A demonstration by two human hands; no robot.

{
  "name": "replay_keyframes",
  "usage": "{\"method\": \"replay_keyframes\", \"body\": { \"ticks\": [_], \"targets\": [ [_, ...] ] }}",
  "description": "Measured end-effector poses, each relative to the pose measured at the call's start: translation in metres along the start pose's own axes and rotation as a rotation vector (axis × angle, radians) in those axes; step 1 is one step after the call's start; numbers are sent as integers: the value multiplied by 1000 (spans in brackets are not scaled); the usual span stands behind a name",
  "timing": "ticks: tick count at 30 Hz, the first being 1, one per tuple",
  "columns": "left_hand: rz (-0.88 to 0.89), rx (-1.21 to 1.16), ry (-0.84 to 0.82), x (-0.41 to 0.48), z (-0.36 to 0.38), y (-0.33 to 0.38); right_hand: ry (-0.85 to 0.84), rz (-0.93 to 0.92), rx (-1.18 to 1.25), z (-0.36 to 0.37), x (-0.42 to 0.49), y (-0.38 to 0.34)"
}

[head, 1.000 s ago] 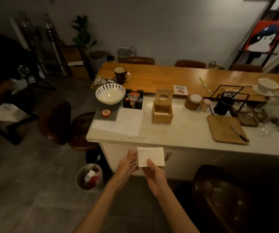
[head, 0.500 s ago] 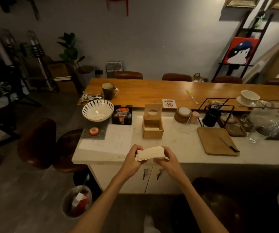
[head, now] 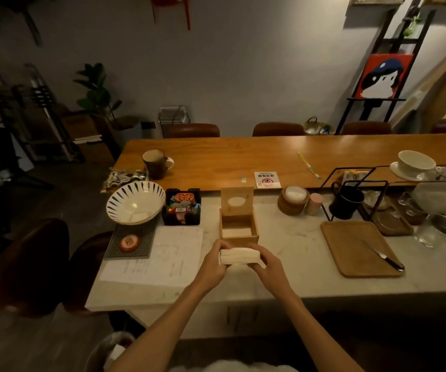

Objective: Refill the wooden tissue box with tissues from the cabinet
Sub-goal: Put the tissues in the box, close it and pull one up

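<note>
— Where are the tissues?

— A white stack of tissues (head: 239, 255) is held over the pale counter (head: 297, 253), just on the near side of the wooden tissue box (head: 239, 226) and close to its front wall. The left hand (head: 213, 267) wraps the stack's left end, fingers curled round it; the right hand (head: 270, 267) grips the right end the same way, thumb on top.

— And the box itself?

— It stands on the counter with its lid (head: 237, 201) tipped up at the back edge, the oval slot facing the camera. The inside is open to view, with something pale at the bottom — I cannot tell what.

— What lies around the box?

— To the box's left, a sheet of paper (head: 162, 256) flat on the counter, and beyond that a striped bowl (head: 135, 202) on a dark mat (head: 133, 242). To the box's right, well apart, a wooden tray (head: 356, 248) with a knife (head: 385, 260) on it. Behind the box runs a long wooden table (head: 243, 157).
</note>
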State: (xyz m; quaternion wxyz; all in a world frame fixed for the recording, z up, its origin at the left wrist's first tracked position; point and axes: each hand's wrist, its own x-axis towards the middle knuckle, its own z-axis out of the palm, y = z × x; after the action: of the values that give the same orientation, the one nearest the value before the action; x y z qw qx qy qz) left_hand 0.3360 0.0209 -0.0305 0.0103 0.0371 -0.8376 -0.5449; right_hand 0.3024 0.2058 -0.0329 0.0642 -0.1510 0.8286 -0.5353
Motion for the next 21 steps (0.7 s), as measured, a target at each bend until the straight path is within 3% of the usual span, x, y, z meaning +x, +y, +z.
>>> {"method": "replay_keyframes", "body": {
  "ticks": [7,14,18,21],
  "targets": [
    [-129,-38,-39,-15,13,-53,-87,164,-13,37,-9,37],
    [-128,-30,-91,-21,8,-67,-117,207,71,37,-8,38],
    [-114,46,-109,-19,8,-69,-276,239,-90,28,1,40],
    [-101,70,-106,-16,11,-69,-301,254,-152,21,10,38]
  ]
}}
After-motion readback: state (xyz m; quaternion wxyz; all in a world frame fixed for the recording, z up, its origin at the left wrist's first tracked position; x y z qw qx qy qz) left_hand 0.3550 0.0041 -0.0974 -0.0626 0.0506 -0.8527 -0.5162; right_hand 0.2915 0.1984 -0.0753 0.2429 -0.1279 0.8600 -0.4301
